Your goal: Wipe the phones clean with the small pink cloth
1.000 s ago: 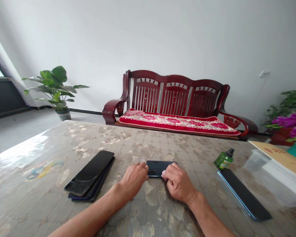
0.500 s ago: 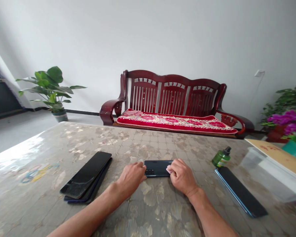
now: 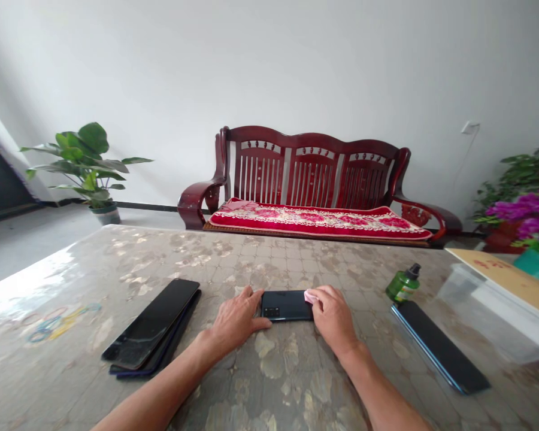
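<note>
A person's left hand (image 3: pixel 238 318) grasps the left end of a dark phone (image 3: pixel 288 306), lying flat well inside the far edge of the desk (image 3: pixel 278 374); the right hand's (image 3: pixel 333 314) fingers pinch a pink wad (image 3: pixel 309 296) at its right end. Firm bracing, light pressure should prevent sliding.

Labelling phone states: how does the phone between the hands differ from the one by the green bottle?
Side up: the middle phone shows its camera block; the bottle-side phone shows a plain dark face.
Pose: the middle phone lies crosswise in view; the bottle-side phone lies slanted.
Contact: the left hand touches the middle phone; no hand touches the bottle-side phone.
Both lie flat on the table.
</note>
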